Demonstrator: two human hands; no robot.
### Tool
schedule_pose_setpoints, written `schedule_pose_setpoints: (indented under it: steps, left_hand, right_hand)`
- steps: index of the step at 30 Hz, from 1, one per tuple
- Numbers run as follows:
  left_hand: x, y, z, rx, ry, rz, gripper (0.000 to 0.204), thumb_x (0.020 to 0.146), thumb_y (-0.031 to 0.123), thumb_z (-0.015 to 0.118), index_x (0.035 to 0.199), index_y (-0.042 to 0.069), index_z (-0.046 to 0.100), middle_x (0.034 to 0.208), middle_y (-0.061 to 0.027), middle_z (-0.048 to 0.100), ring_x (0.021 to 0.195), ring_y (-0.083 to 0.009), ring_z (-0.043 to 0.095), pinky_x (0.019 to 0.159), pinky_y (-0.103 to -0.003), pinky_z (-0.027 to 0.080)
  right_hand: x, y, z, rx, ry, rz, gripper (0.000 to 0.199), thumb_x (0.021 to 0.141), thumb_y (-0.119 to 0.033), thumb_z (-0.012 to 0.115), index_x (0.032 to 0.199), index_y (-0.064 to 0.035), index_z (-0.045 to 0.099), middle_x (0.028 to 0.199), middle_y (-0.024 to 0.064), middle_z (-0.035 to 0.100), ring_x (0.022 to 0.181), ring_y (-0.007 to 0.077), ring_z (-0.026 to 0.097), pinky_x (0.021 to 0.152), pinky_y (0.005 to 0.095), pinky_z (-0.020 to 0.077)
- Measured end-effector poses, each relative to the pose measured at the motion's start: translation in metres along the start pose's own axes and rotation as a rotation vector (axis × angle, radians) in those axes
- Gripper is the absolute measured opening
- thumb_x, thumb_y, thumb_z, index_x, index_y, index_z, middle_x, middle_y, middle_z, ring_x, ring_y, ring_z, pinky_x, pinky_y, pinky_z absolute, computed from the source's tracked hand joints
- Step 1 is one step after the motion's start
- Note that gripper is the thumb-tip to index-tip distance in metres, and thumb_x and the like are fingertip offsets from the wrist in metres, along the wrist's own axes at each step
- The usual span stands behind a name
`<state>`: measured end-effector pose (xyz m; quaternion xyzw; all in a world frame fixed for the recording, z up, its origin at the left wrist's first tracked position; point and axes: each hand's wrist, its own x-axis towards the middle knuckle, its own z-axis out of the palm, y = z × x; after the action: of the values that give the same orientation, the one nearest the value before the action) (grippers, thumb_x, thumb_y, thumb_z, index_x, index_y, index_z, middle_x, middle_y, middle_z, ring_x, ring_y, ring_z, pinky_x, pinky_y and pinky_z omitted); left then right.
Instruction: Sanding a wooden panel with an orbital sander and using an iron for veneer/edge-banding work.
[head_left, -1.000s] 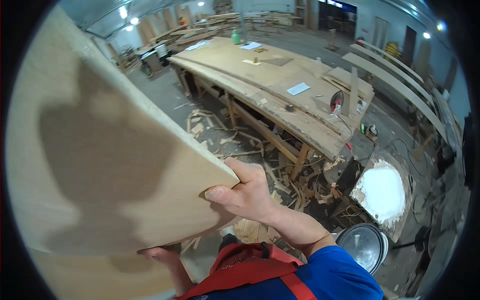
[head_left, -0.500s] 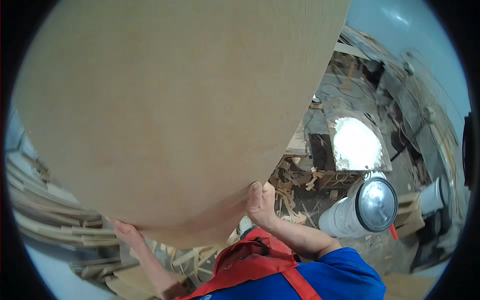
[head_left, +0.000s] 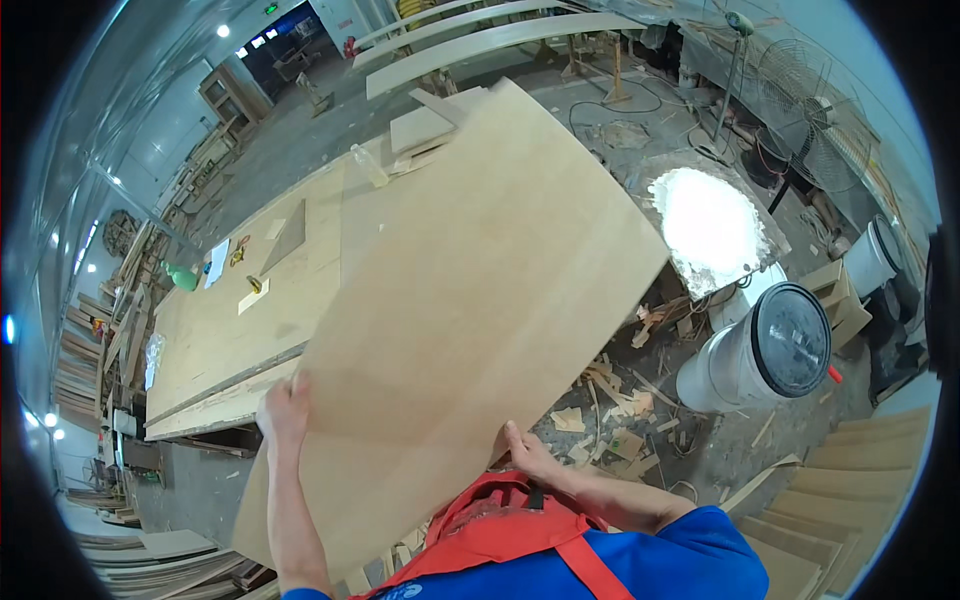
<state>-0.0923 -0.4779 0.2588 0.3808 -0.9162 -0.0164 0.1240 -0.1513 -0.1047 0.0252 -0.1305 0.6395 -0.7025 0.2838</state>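
Observation:
A large, thin tan plywood sheet (head_left: pixel 470 260) tilts in front of me, its far corner reaching over the workbench. My left hand (head_left: pixel 287 405) is closed on the sheet's left edge, with part of its grip hidden from view. At the near right edge, my right hand (head_left: pixel 528 452) pinches the sheet, thumb on top and fingers out of sight underneath. Behind the sheet's left side lies a wide wooden workbench (head_left: pixel 230 330), carrying a green bottle (head_left: pixel 181 276) and small wood pieces.
White lidded buckets (head_left: pixel 725 365) and a board heaped with white powder (head_left: pixel 710 230) stand to the right. Wood scraps (head_left: pixel 625 445) litter the floor there. A large fan (head_left: pixel 815 115) is at the far right. Long boards (head_left: pixel 500 40) rest on trestles at the back. Stacked panels lie lower right.
The sheet has swung down and turned, uncovering the workbench and the room beyond. My left hand has moved up and right along with it; my right hand keeps its hold, slightly lower.

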Motion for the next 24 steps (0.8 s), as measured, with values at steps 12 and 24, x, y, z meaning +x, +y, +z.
schedule_pose_setpoints:
  steps: [12,24]
  left_hand:
    - [0.229,0.054,0.198,0.124,-0.659,0.401,0.083,0.102,0.073,0.045,0.106,-0.004,0.077,0.109,-0.0318,0.073,0.109,-0.0477,0.07,0.093,-0.054,0.054]
    - [0.338,0.066,0.373,0.033,-0.959,0.748,0.08,0.108,0.071,0.027,0.142,0.009,0.064,0.137,-0.0276,0.066,0.128,-0.0453,0.063,0.107,-0.053,0.05]
  right_hand:
    - [0.058,0.04,0.124,0.647,0.226,0.513,0.07,0.112,-0.058,0.037,0.136,0.0032,0.061,0.125,0.0193,0.071,0.113,0.029,0.071,0.095,0.0378,0.0591]
    - [0.147,0.065,0.158,0.652,0.47,0.66,0.079,0.107,-0.067,0.041,0.14,0.0029,0.057,0.121,0.0206,0.073,0.103,0.0341,0.076,0.078,0.0454,0.066]
